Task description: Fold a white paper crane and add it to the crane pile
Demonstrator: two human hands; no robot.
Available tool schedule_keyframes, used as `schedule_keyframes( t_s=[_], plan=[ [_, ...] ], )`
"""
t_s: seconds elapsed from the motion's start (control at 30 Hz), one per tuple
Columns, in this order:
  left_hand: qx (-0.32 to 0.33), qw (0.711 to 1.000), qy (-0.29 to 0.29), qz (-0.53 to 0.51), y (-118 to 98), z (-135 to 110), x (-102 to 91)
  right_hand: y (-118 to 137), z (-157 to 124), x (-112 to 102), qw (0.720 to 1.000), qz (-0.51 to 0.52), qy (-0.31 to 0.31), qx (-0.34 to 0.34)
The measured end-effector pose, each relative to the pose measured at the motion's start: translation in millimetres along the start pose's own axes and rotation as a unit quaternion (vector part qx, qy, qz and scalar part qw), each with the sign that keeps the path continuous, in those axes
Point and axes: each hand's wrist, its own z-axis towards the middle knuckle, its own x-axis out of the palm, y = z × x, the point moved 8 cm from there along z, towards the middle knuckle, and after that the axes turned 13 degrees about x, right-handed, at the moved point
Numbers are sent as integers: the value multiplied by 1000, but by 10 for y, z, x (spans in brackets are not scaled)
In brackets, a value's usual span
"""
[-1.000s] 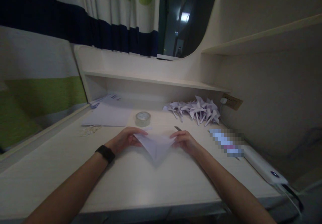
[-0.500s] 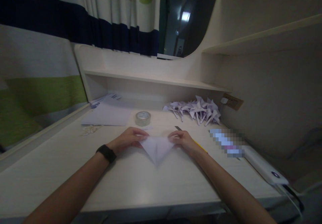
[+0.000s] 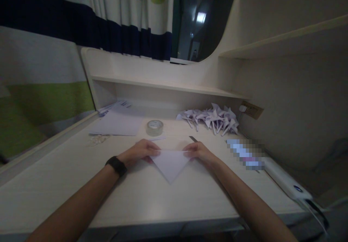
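Observation:
A pale paper folded into a triangle (image 3: 170, 164) lies on the desk (image 3: 163, 202) with its tip pointing toward me. My left hand (image 3: 140, 152), with a black band on the wrist, pinches the paper's left corner. My right hand (image 3: 198, 152) pinches the right corner. Both hands press the long upper edge down against the desk.
A roll of clear tape (image 3: 154, 127) stands behind the hands. A stack of paper sheets (image 3: 116, 123) lies at the back left. Several folded paper figures (image 3: 210, 119) are piled at the back right. A white power strip (image 3: 285, 184) runs along the right edge. A shelf (image 3: 163, 84) spans the back.
The paper, held slightly raised with a centre crease showing, now lies flat as a smooth triangle. Both hands have lowered a little onto its upper corners.

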Motion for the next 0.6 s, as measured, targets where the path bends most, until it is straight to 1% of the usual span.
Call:
schedule_keyframes(
  t_s=[0.1, 0.2, 0.33, 0.43, 0.5, 0.6],
  plan=[
    [-7, 1000, -5, 7, -35, -15, 34, 85, -65, 47, 998, -48, 29, -20],
    [-17, 1000, 3, 7, -63, -18, 130, 171, -143, 113, 991, -112, 56, -41],
    [-18, 999, 40, -12, -63, 5, 314, 144, -178, 207, 974, -209, 79, -22],
    [-4, 998, 59, -7, -53, 18, 385, 92, -183, 281, 958, -267, 99, -16],
    [15, 996, 83, 11, -80, 18, 417, 67, -187, 312, 953, -282, 109, -13],
    [48, 987, 141, 65, -177, 32, 470, 48, -185, 329, 955, -277, 111, -6]
  ],
)
